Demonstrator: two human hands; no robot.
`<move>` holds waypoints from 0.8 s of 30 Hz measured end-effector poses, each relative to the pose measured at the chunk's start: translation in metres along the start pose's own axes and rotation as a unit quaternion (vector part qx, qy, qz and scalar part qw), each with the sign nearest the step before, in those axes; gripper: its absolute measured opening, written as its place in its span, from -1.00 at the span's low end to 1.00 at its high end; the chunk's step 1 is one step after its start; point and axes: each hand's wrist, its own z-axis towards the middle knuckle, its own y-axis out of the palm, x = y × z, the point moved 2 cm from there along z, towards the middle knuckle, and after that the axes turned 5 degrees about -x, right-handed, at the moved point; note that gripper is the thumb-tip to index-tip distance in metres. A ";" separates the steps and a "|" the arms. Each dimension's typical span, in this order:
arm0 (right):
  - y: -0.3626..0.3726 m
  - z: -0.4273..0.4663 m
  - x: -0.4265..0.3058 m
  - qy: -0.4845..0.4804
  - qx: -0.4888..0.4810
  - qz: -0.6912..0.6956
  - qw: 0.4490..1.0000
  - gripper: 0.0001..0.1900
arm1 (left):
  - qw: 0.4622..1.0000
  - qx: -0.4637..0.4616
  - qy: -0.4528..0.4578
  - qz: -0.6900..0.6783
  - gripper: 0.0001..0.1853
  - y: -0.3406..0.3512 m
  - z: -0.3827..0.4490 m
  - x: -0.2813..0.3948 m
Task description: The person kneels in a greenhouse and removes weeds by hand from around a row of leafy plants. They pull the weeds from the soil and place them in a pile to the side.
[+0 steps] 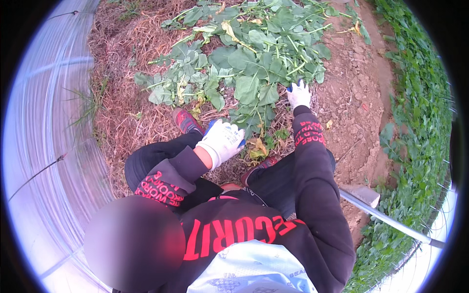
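Observation:
My left hand (222, 142), in a white work glove with blue on the palm side, is bent over the near edge of a pile of cut leafy greens (249, 58). Its fingertips point down and are partly hidden, so a grip on the leaves cannot be made out. Farther forward and to the right, my right hand (299, 96), gloved the same way, reaches the pile's right edge. Its fingers touch or nearly touch the leaves and stems there. Broad green leaves, pale stems and some yellowed leaves (231, 32) lie heaped before me.
My shoes (187, 121) rest on dry straw (121, 110) near the pile. Clear plastic sheeting (55, 110) rises on the left. Bare soil (351, 95) and a row of green plants (414, 73) run along the right. A metal pole (384, 216) juts out beside my right arm.

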 end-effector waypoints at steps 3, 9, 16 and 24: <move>-0.006 0.021 0.000 -0.060 -0.055 -0.050 0.995 -0.54 | 0.999 0.040 0.011 0.005 -0.57 -0.009 0.018 0.003; -0.022 0.008 -0.024 -0.114 -0.107 -0.085 0.984 -0.58 | 0.999 0.031 0.029 -0.002 -0.57 -0.027 0.046 0.016; -0.111 -0.108 -0.060 -0.090 -0.404 0.551 0.725 -0.67 | 0.986 0.165 0.019 0.025 -0.22 -0.035 0.058 0.001; -0.144 -0.075 -0.007 -0.231 -0.446 0.603 0.620 -0.65 | 0.981 0.077 -0.022 -0.178 -0.56 -0.005 0.055 0.011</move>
